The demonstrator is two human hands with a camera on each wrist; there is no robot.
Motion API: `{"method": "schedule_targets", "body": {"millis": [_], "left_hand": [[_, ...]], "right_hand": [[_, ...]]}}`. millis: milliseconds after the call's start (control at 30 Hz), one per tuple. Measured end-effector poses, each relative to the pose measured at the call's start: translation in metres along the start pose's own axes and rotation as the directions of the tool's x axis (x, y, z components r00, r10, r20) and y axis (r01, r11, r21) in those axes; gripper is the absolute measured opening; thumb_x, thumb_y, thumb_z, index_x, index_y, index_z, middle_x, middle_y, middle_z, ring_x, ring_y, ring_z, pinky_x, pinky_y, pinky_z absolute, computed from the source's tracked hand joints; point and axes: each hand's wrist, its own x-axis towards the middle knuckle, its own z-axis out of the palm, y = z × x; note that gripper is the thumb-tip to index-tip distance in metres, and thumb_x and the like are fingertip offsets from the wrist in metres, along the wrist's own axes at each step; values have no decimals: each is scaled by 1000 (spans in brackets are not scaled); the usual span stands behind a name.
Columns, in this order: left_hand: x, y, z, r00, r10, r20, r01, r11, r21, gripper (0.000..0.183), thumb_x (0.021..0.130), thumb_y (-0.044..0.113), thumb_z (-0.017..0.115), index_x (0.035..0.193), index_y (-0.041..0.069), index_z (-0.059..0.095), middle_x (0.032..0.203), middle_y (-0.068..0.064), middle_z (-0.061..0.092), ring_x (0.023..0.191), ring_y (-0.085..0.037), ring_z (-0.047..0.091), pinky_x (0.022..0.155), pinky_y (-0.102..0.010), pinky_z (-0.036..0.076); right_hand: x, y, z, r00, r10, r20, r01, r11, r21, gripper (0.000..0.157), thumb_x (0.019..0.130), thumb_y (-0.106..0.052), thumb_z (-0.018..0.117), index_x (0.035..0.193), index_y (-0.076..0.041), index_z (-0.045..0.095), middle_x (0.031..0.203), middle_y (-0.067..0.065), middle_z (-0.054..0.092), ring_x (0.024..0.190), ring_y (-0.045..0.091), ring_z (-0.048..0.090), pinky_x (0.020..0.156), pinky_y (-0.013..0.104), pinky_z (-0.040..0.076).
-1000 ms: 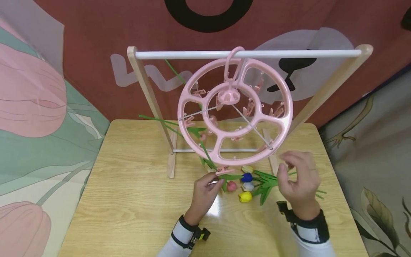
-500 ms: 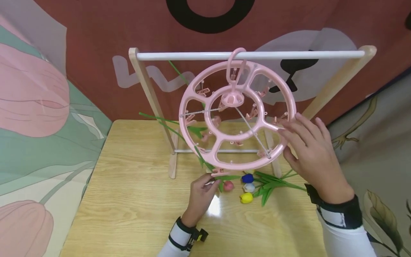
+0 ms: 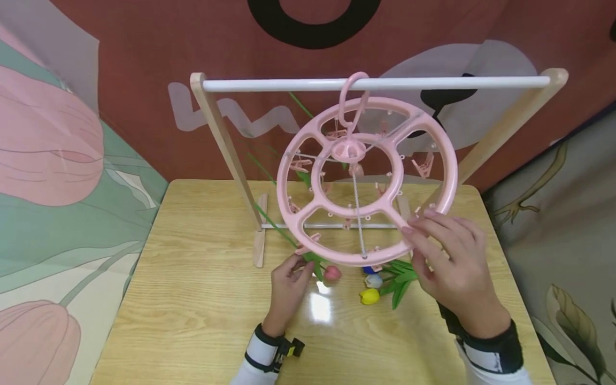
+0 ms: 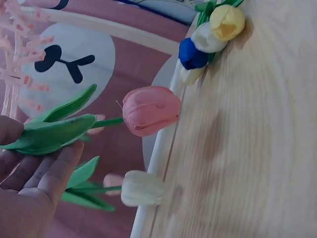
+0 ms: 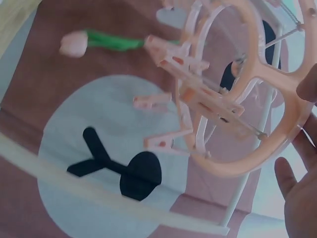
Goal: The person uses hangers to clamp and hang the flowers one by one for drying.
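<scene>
In the head view my left hand pinches the leaves of a pink tulip, below the near left rim of a round pink clip hanger. A pink clip sits at the tulip's stem, right by my fingertips. Up close in the left wrist view, a leaf lies between thumb and fingers, with the tulip's head pointing down at the table. My right hand holds the hanger's near right rim, fingers over it and thumb at its outer side. Several clips, including one in the right wrist view, dangle from the ring.
The hanger hooks over the white bar of a wooden stand. Beneath lie loose tulips: yellow, pale and blue. A white tulip hangs behind the held one. The table ends at a patterned cloth.
My right hand has come to the ring from the right and moved down with it. The ring has turned clockwise, and my left hand has shifted left with the pink tulip.
</scene>
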Motion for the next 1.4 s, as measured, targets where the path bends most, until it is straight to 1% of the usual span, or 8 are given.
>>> {"method": "schedule_targets", "body": {"millis": [200, 467, 633, 767, 1067, 1133, 1233, 1400], "left_hand": [[7, -4, -8, 1000, -6, -25, 7, 1000, 25, 19, 94, -4, 70, 113, -7, 70, 105, -24, 75, 93, -36, 75, 76, -33, 65], [16, -6, -20, 994, -82, -72, 86, 994, 61, 20, 96, 5, 72, 115, -2, 71, 106, -19, 75, 94, -28, 76, 75, -37, 66], [21, -6, -25, 992, -92, -86, 98, 993, 70, 22, 96, 6, 72, 116, -3, 71, 107, -21, 75, 94, -34, 76, 75, -29, 66], [23, -5, -26, 991, -103, -88, 108, 993, 52, 24, 96, 2, 70, 119, -5, 70, 105, -23, 74, 94, -37, 75, 74, -30, 66], [26, -4, -26, 989, -123, -85, 126, 991, 43, 23, 97, 1, 69, 120, -4, 70, 105, -22, 74, 93, -31, 76, 73, -42, 66], [27, -5, -26, 989, -118, -86, 122, 992, 42, 24, 97, 0, 69, 120, -4, 70, 104, -22, 74, 92, -28, 76, 74, -47, 65], [28, -5, -26, 990, -115, -86, 119, 992, 37, 25, 97, 0, 68, 122, -3, 70, 107, -22, 74, 92, -24, 75, 76, -49, 65], [29, -6, -26, 989, -122, -85, 125, 991, 35, 26, 97, 2, 69, 123, -1, 70, 111, -20, 74, 93, -25, 74, 77, -41, 65]], "right_hand": [[2, -15, 10, 999, -35, -40, 36, 999, 18, 22, 98, -9, 57, 105, 1, 76, 107, 21, 75, 103, 41, 65, 92, 49, 45], [-1, -28, 18, 999, -36, -16, 37, 999, 19, 24, 96, -4, 55, 106, 1, 76, 111, 20, 76, 104, 42, 66, 87, 52, 46], [-2, -32, 21, 999, -39, -8, 39, 999, 15, 26, 97, -4, 54, 110, 2, 76, 114, 19, 76, 107, 41, 66, 104, 50, 45], [-2, -31, 23, 999, -36, -3, 36, 999, 24, 27, 97, -3, 55, 113, 2, 75, 117, 18, 76, 112, 41, 65, 122, 47, 36], [-2, -28, 21, 1000, -30, -7, 30, 998, 46, 28, 97, -3, 54, 115, 3, 74, 118, 20, 74, 125, 39, 61, 126, 47, 32], [-2, -27, 20, 999, -22, -39, 24, 998, 61, 27, 97, -3, 53, 112, 4, 74, 117, 22, 74, 129, 36, 61, 126, 44, 34], [-1, -26, 18, 987, -3, -162, 17, 996, 86, 24, 95, -1, 52, 101, 7, 73, 113, 24, 74, 124, 33, 65, 121, 37, 42], [-5, -19, 12, 936, 44, -350, -22, 997, 68, 20, 89, 3, 50, 86, 10, 69, 96, 26, 71, 85, 40, 64, 97, 26, 57]]}}
